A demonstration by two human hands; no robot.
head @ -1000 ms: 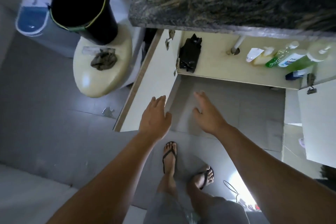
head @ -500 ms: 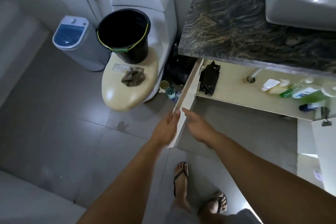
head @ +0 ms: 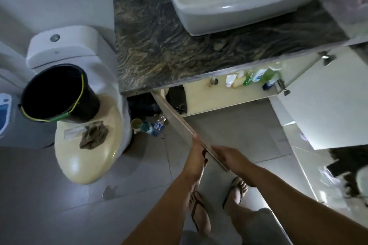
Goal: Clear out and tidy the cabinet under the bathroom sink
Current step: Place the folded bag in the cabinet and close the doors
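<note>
- The left cabinet door point(head: 179, 123) is seen edge-on, swung out from the cabinet point(head: 225, 95) under the dark stone bench point(head: 179, 45) that carries the sink point(head: 239, 6); its free end is caught between both hands.
- The door is judged to be a stiff, flat board of moderate weight, borne by its hinges; it is best taken at the free edge, far from the hinge, where little force is needed to swing it.
- The left hand point(head: 196, 157) is laid against the outer face of the door, fingers point(head: 195, 141) straight and close together, pressed flat rather than curled.
- The right hand point(head: 229, 158) is set on the inner face, fingers point(head: 220, 153) bent lightly over the edge; a loose guiding hold is suggested, not a clamp.
- Nothing else is held in either hand.
- Inside the cabinet, on its pale floor, a black bag point(head: 177, 99) lies at the left end, near the hinge side of the door; it is judged soft and light, and can be gathered anywhere.
- Toward the right end a cluster of plastic bottles point(head: 253, 77) stands close together, near the right cabinet door point(head: 318, 105), which hangs open; they are judged light and smooth, possibly slippery, and are best gripped round the body, one at a time.
- How full the bottles are cannot be told.
- A drain hole point(head: 214, 81) in the cabinet floor lies between bag and bottles.
</note>
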